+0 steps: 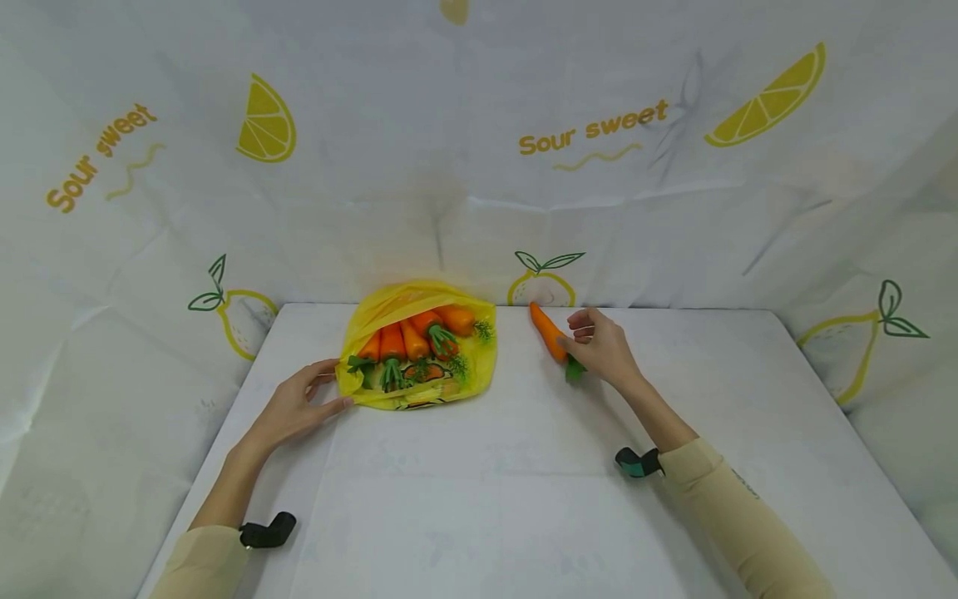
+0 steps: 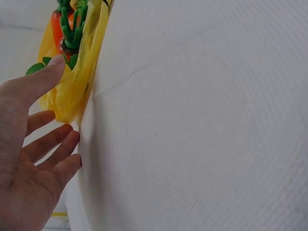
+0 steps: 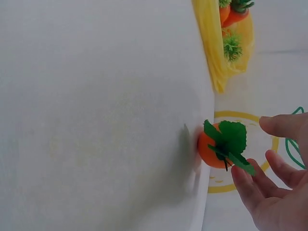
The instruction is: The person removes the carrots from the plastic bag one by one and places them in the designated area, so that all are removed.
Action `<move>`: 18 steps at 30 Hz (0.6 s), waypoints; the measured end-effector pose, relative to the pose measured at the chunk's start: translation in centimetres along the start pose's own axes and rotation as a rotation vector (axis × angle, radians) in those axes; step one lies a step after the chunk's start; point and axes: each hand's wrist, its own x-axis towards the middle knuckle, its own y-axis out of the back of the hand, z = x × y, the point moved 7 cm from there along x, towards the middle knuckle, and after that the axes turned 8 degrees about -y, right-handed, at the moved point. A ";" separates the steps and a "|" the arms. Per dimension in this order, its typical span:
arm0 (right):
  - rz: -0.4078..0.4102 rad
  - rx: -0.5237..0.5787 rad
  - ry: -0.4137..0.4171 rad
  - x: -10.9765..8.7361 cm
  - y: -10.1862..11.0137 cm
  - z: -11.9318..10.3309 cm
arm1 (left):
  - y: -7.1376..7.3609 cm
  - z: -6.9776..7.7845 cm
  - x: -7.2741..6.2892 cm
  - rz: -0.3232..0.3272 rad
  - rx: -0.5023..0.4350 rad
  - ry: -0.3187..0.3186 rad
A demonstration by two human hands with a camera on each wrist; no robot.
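Note:
A yellow plastic bag (image 1: 410,294) lies at the far left of the table, its mouth toward me, with several orange toy carrots (image 1: 392,341) with green tops inside. My left hand (image 1: 293,406) is at the bag's left side, thumb and fingers spread and relaxed, the thumb tip right at the edge of the mouth. To the right of the bag a single carrot (image 1: 546,331) lies with its green leaves (image 3: 233,137) toward me. My right hand (image 1: 604,353) is beside its leafy end. In the right wrist view those fingers (image 3: 248,188) are apart, not closed round the carrot.
The white table (image 1: 464,507) ends at the back against a white cloth (image 1: 419,208) printed with lemons and lettering. Both wrists carry a small dark camera, the left one (image 1: 268,531) close over the table.

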 end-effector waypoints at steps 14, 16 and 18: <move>-0.011 0.065 0.103 -0.5 -0.6 -3.5 | 0.0 0.0 0.0 0.005 -0.011 0.003; -0.019 0.076 0.123 -0.6 -0.8 -4.0 | 0.0 0.0 0.0 0.006 -0.013 0.004; -0.028 0.086 0.139 -0.6 -0.9 -4.5 | 0.0 0.0 -0.1 0.006 -0.017 0.006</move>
